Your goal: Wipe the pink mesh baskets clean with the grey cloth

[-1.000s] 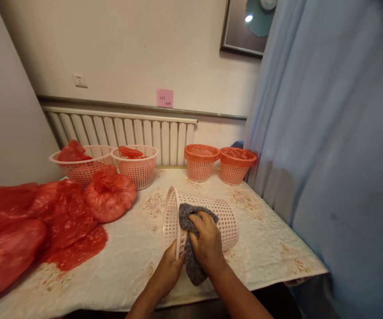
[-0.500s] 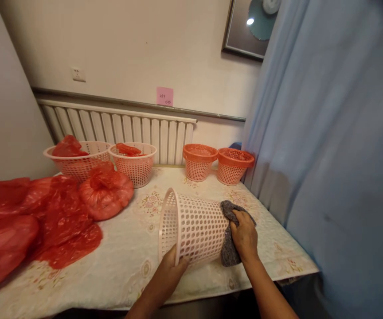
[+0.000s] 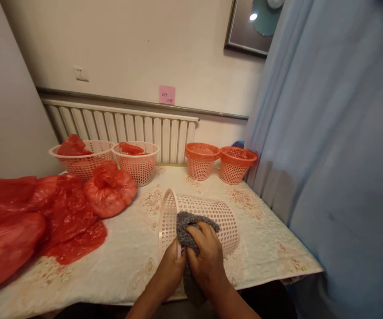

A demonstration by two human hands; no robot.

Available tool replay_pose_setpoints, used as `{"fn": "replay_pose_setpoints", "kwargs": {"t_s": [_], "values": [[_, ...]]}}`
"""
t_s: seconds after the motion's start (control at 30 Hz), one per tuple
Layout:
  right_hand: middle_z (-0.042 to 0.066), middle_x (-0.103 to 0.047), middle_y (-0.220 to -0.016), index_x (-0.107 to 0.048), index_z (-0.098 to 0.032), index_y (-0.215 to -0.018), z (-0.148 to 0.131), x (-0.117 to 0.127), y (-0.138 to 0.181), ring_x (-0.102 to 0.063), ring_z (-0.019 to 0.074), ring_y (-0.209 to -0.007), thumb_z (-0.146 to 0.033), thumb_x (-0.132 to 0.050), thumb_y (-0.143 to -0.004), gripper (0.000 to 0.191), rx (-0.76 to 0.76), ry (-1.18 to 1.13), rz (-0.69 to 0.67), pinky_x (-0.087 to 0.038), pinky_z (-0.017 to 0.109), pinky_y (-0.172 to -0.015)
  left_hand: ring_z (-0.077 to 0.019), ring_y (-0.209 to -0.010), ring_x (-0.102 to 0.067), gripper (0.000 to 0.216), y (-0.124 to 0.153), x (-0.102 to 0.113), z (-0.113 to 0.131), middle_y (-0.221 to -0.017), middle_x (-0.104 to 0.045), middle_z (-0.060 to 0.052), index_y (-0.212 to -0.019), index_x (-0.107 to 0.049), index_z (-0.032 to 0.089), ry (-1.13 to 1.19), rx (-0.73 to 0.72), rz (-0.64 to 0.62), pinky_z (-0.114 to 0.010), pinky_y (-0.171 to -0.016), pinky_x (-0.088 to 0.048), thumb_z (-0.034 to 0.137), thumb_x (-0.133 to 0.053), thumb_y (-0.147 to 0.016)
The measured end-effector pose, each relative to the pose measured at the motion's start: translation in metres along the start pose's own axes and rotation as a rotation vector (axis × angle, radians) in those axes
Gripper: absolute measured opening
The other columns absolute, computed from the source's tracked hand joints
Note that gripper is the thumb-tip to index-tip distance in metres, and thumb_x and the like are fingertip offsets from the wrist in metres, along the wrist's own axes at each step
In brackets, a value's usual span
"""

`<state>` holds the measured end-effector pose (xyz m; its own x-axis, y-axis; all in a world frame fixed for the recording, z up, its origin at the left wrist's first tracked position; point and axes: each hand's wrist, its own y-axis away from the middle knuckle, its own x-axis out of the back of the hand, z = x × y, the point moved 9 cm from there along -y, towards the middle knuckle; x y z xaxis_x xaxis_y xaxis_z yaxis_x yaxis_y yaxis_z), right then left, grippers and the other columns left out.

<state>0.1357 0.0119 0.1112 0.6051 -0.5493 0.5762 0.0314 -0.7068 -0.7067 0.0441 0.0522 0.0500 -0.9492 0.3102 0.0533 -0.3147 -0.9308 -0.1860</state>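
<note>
A pale pink perforated plastic basket [image 3: 226, 221] lies on its side on the table, its open mouth facing left. My left hand [image 3: 170, 268] grips the near part of its rim, fingers partly inside the mouth. In my right hand [image 3: 208, 257] is a grey cloth [image 3: 194, 221], pressed against the basket's side close to the rim. Part of the cloth hangs below that hand. The two hands are close together, and the right one covers some of the basket wall.
Red plastic bags [image 3: 61, 221] spread over the table's left side. Behind stand two pink baskets [image 3: 136, 170] holding red bags, and two smaller baskets [image 3: 200, 168] lined with red plastic. A blue curtain [image 3: 338, 133] borders the right; a radiator [image 3: 128, 122] lines the wall.
My right hand has slid the cloth leftward along the basket, from its base end to near the rim. My left hand keeps its hold on the rim.
</note>
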Motion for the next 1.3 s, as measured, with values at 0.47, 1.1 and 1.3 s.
{"fn": "replay_pose_setpoints", "kwargs": {"t_s": [0.47,1.1,1.3], "values": [[0.009,-0.058,-0.113,-0.060,-0.018,-0.111,0.160,0.048,-0.015,-0.052,0.0236,-0.107,-0.016,-0.047,-0.077,0.036,-0.256,0.344,0.053,-0.041,0.040,-0.094,-0.0259,-0.112,-0.057,0.038,0.014,-0.005,-0.017,-0.119,-0.066,-0.011,-0.120,-0.057,0.013,-0.145,0.029,-0.033,-0.040,-0.100,-0.041,0.023,-0.046,-0.085],[0.008,-0.054,-0.112,-0.056,-0.020,-0.114,0.002,0.006,-0.019,-0.048,0.0240,-0.103,-0.006,-0.050,-0.073,0.044,0.005,0.060,0.001,-0.042,0.041,-0.092,-0.0281,-0.121,-0.051,0.042,0.017,-0.004,-0.022,-0.130,-0.059,-0.009,-0.125,-0.055,0.019,-0.221,-0.154,-0.133,-0.040,-0.107,-0.034,0.038,-0.046,-0.089],[0.007,-0.055,-0.108,-0.058,-0.022,-0.112,0.002,0.005,-0.052,-0.049,0.0222,-0.097,-0.006,-0.049,-0.073,0.043,0.014,0.089,-0.068,-0.043,0.037,-0.088,-0.0267,-0.113,-0.056,0.035,0.026,-0.008,-0.031,-0.118,-0.066,-0.008,-0.116,-0.061,0.018,-0.213,-0.093,-0.200,-0.040,-0.105,-0.037,0.035,-0.046,-0.090]]}}
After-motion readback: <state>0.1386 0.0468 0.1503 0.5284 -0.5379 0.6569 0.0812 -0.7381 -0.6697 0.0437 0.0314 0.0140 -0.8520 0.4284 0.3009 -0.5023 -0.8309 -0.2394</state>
